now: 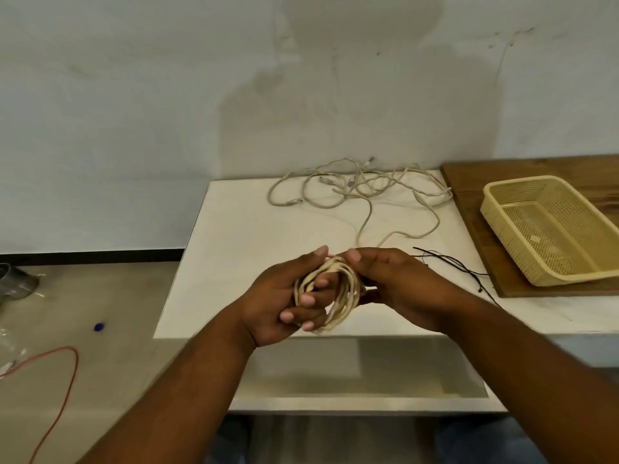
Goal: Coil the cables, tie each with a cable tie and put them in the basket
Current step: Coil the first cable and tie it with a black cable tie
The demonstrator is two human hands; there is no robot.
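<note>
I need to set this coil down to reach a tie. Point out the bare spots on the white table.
Widest: the white table's left part, bordered by its left edge, the loose cables behind and the left hand. A narrower strip runs along the front edge, in front of the wooden board. Crowded: the back middle, and around the cable ties.

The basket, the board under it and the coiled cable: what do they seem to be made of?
The basket looks like pale yellow plastic, probably moulded, judging by its even perforated walls. The board seems to be wood: brown, faint grain, matte finish. The coiled cable has a cream flexible jacket, likely plastic or rubber, since it bends into tight loops.
</note>
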